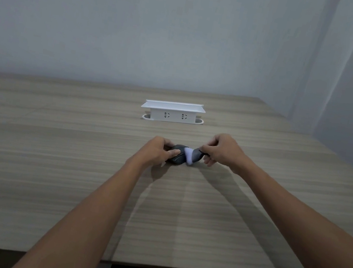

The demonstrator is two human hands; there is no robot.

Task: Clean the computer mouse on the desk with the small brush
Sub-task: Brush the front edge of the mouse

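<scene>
Dark-grey plastic computer mouse (177, 155) on wood-grain desk (72, 163), near white socket box (172, 112) | left hand (156, 152) clasps it | right hand (222, 152) pinches small white-bristled brush (192, 156) | advice: short light strokes, mouse steadied.

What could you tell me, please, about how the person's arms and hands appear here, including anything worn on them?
Both arms are bare along their whole visible length: no sleeves show in this view. The left hand and right hand wear no gloves. No watch, bracelet or ring is visible on either wrist or on the fingers that show, though the picture is slightly blurred at the hands.
</scene>
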